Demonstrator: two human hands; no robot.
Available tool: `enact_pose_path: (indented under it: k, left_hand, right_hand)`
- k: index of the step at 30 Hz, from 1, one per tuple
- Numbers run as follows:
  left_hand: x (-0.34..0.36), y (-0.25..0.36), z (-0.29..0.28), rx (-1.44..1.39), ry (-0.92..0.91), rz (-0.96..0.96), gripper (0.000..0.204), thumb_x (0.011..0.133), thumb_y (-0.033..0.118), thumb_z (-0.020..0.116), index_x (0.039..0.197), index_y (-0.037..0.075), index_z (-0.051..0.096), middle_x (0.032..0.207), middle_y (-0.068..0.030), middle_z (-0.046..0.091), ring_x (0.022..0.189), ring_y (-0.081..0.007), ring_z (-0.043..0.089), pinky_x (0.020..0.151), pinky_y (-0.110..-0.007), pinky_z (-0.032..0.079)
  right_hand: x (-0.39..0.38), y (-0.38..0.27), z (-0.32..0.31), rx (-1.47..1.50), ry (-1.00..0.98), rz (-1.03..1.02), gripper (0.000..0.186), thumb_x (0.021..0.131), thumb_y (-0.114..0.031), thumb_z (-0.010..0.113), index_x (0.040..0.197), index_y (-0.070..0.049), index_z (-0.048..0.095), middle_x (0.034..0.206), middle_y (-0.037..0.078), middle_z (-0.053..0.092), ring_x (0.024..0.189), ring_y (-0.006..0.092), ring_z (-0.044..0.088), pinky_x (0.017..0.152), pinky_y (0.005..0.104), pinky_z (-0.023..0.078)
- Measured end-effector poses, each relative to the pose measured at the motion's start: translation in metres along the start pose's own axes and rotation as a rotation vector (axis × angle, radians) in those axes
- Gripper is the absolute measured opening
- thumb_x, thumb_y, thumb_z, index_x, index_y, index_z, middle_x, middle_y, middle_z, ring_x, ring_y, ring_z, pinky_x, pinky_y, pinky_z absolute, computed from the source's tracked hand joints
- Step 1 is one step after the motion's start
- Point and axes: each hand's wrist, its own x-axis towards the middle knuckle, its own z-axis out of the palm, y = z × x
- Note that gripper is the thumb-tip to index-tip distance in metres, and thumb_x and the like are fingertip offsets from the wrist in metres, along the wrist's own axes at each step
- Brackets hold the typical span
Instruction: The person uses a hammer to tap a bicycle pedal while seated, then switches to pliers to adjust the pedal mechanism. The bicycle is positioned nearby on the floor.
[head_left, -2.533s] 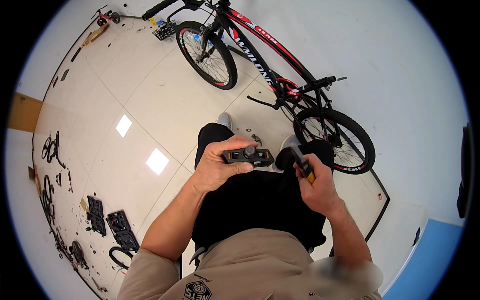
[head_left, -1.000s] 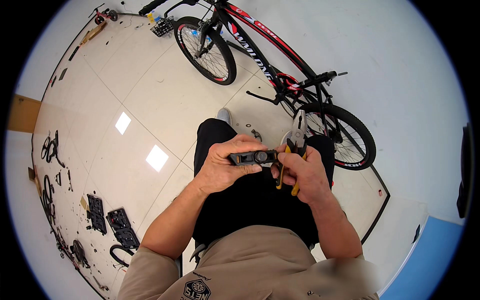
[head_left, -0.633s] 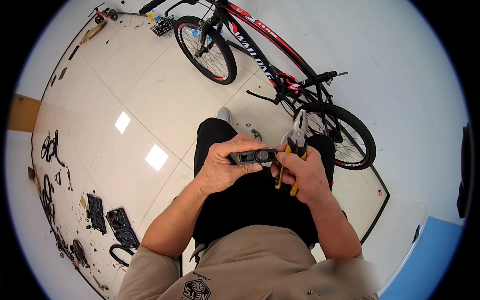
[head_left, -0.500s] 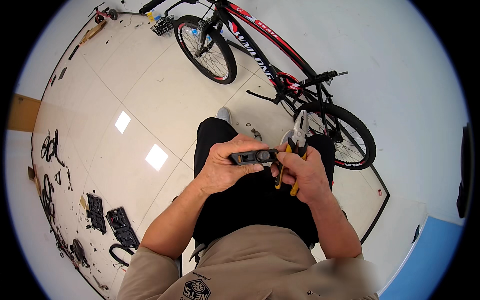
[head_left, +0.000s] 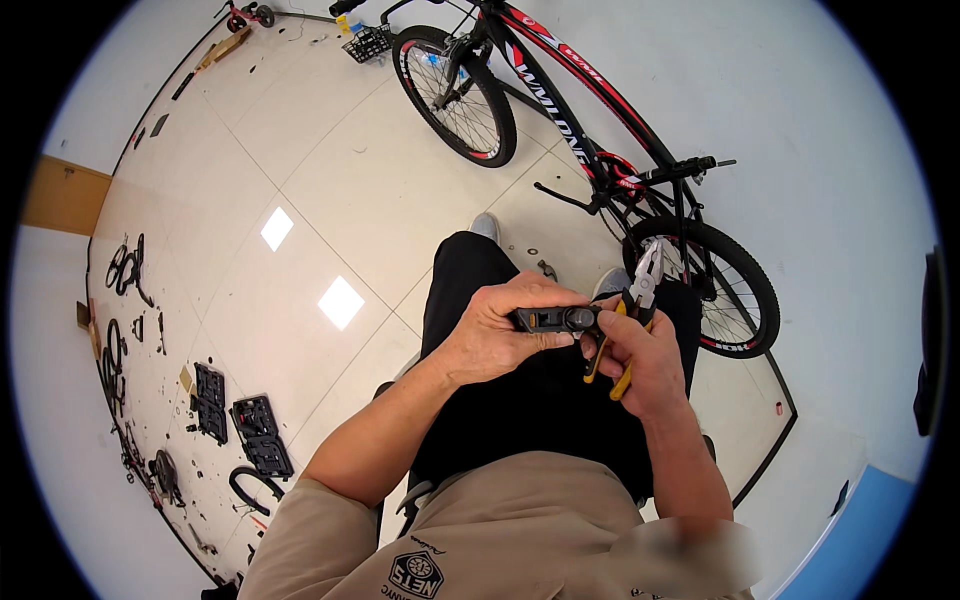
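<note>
My left hand [head_left: 492, 335] is closed around a black oblong part [head_left: 545, 320], thumb and fingers on its two long sides. A round dark piece sits at the part's right end, and a small orange spot shows near its left end. My right hand [head_left: 648, 362] grips a pair of pliers [head_left: 648, 274] with yellow and black handles, metal jaws pointing up and away. The right thumb and fingertips also reach the right end of the black part. Both hands are over my lap. What lies under the right fingers is hidden.
A black and red bicycle [head_left: 575, 110] leans along the wall ahead to the right. A hammer [head_left: 546, 269] and small rings lie on the floor by my feet. At left are open black tool cases [head_left: 262, 437], loose bicycle parts [head_left: 125, 270] and a curved black part [head_left: 250, 490].
The whole scene has shifted right in the picture as the view turned. My hands keep the same holds on the black part and the pliers, with little change between them.
</note>
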Motion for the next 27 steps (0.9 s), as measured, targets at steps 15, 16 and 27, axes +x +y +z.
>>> enact_pose_path:
  k: [15, 16, 27]
  left_hand:
    - [-0.002, 0.005, 0.006, 0.148, 0.075, -0.168, 0.058, 0.080, -0.005, 0.078, 0.134, 0.007, 0.059, 0.109, -0.0057, 0.065, 0.102, -0.0156, 0.061, 0.092, -0.030, 0.048]
    - [0.000, 0.007, 0.008, 0.138, 0.082, -0.206, 0.061, 0.080, -0.004, 0.078, 0.136, 0.007, 0.057, 0.112, -0.0060, 0.065, 0.104, -0.0158, 0.061, 0.094, -0.030, 0.048]
    - [0.000, -0.004, -0.006, 0.214, -0.007, 0.027, 0.036, 0.087, 0.008, 0.076, 0.121, 0.003, 0.065, 0.113, -0.0078, 0.062, 0.112, -0.0201, 0.057, 0.104, -0.036, 0.040]
  right_hand:
    - [0.007, 0.014, -0.002, 0.075, 0.034, 0.003, 0.011, 0.095, -0.013, 0.064, 0.096, -0.002, 0.063, 0.074, 0.008, 0.064, 0.055, 0.0061, 0.049, 0.046, 0.0199, 0.031]
    - [0.007, 0.014, -0.003, 0.085, 0.043, 0.002, 0.011, 0.095, -0.013, 0.064, 0.096, -0.002, 0.063, 0.074, 0.008, 0.065, 0.055, 0.0061, 0.049, 0.046, 0.0199, 0.031]
    - [0.005, 0.002, -0.017, -0.060, 0.221, -0.215, 0.008, 0.090, -0.002, 0.066, 0.098, 0.000, 0.064, 0.076, 0.007, 0.065, 0.060, 0.0077, 0.057, 0.049, 0.0201, 0.037]
